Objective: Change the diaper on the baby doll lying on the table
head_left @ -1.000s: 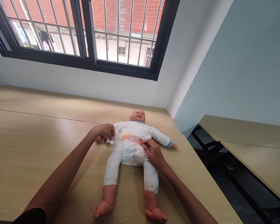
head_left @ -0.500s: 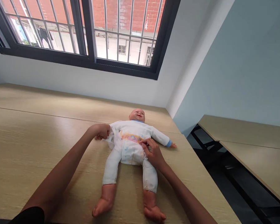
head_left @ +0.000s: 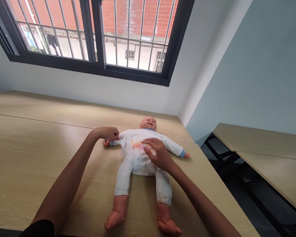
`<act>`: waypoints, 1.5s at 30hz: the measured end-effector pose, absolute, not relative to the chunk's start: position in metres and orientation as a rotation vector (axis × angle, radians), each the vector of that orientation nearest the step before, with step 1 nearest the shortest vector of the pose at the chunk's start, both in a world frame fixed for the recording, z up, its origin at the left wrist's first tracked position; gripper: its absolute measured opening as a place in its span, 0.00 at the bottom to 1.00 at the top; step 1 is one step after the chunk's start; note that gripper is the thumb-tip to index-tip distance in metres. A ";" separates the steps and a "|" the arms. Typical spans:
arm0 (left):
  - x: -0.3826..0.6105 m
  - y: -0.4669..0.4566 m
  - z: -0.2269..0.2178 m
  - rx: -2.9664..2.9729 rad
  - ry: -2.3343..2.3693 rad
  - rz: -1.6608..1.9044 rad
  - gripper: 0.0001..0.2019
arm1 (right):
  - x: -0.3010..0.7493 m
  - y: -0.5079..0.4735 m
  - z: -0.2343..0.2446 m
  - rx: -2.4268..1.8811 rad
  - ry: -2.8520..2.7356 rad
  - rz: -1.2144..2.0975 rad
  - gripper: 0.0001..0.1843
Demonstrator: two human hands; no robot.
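Note:
A baby doll (head_left: 138, 134) in a white outfit with blue cuffs lies on its back on the wooden table, its bare feet toward me. Around its hips sits a white diaper (head_left: 144, 166) with a coloured printed band at the waist. My left hand (head_left: 109, 133), beside the doll's arm, is closed on the thin side flap of the diaper and pulls it outward. Over the front of the diaper hovers my right hand (head_left: 160, 154), its fingers spread and partly hiding the printed band. Whether its fingertips touch the diaper I cannot tell.
The pale wooden table (head_left: 51, 158) has a seam running across it. A second table (head_left: 273, 164) with a dark frame stands to the right, beyond a gap. A barred window (head_left: 98, 39) is in the wall behind.
My right hand has lifted from the doll's hip to over the waistband, its fingers opening out. My left hand keeps hold of the diaper flap, now drawn tauter. The view has shifted slightly.

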State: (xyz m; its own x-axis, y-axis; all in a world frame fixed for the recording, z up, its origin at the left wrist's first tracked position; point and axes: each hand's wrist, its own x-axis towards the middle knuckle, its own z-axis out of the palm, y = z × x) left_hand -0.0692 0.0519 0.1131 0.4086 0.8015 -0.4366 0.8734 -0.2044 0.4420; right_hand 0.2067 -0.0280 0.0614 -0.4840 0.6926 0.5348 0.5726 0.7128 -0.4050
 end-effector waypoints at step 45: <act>-0.027 0.055 0.095 2.037 1.213 0.529 0.20 | 0.272 -0.001 0.027 -1.251 -1.494 0.657 0.23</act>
